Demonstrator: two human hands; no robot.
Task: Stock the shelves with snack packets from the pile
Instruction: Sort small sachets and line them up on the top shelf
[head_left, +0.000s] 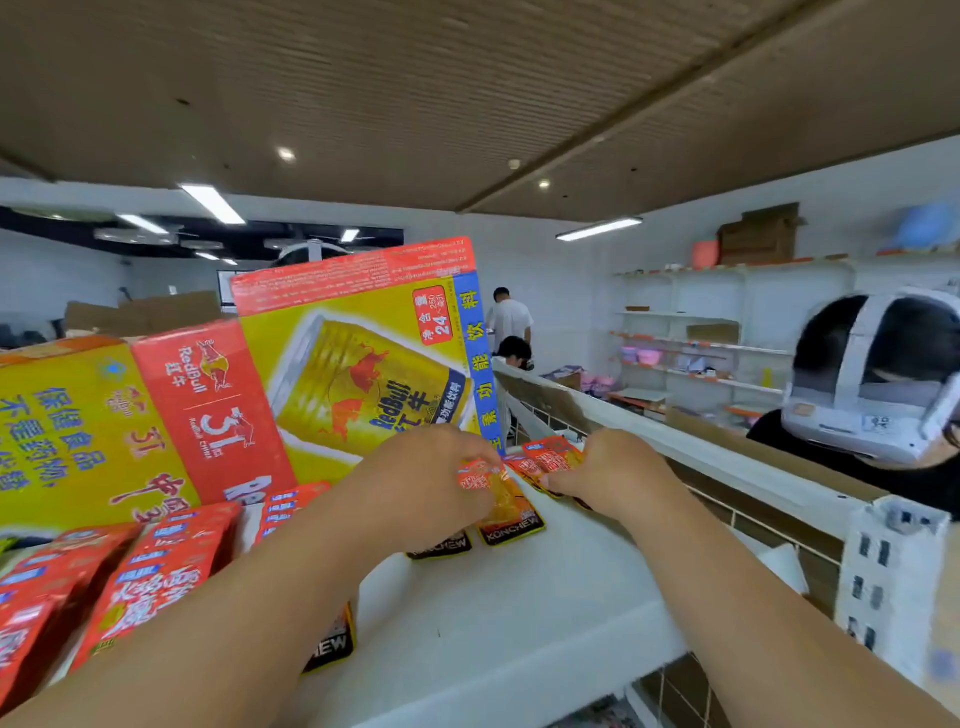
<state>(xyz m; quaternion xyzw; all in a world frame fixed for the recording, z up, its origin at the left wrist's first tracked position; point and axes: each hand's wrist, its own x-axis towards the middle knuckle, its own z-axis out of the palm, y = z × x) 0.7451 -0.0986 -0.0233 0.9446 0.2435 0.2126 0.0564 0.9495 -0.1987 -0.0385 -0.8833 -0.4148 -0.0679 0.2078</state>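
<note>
On the white top shelf my left hand pinches the top of an orange-and-yellow snack packet with a black lower edge. My right hand rests its fingers on other red snack packets lying near the shelf's back edge. A second packet lies partly hidden under my left hand. Another black-edged packet shows under my left forearm. A row of red packets stands at the left.
Two yellow-and-red drink cartons stand at the shelf's back left. A white rail with a wire grid bounds the right side. A person wearing a head-mounted device is close on the right. Two more people stand farther back by wall shelves.
</note>
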